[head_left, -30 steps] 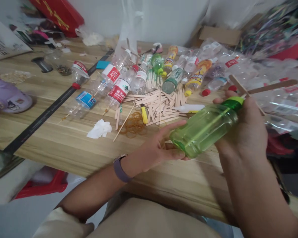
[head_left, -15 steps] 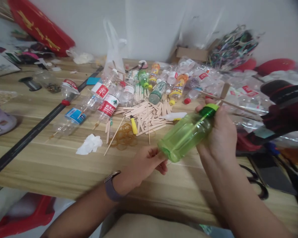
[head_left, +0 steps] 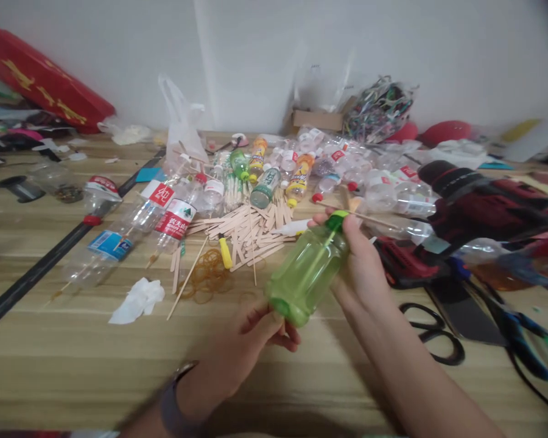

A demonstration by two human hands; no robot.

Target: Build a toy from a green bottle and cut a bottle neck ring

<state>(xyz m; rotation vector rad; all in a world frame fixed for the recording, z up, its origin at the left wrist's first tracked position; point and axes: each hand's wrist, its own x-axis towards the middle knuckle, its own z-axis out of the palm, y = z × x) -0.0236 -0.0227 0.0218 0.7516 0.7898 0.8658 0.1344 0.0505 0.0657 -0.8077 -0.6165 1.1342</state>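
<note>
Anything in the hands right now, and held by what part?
The green bottle: the right hand holds its capped neck end, the left hand its base.

1 bottle label point(head_left: 159, 193) reads "纯"; a red label point(head_left: 176, 220), "农夫山"; red banner point(head_left: 45, 82), illegible.

In mid-frame, the green bottle point(head_left: 305, 277) hid parts of the left hand point(head_left: 251, 337) and right hand point(head_left: 365, 261). Blur softened the watch point(head_left: 172, 404), lower left. The drill point(head_left: 493, 204) ran off the right edge, the red banner point(head_left: 45, 85) off the left. Fine print on the bottle labels point(head_left: 176, 220) was unreadable.
</note>
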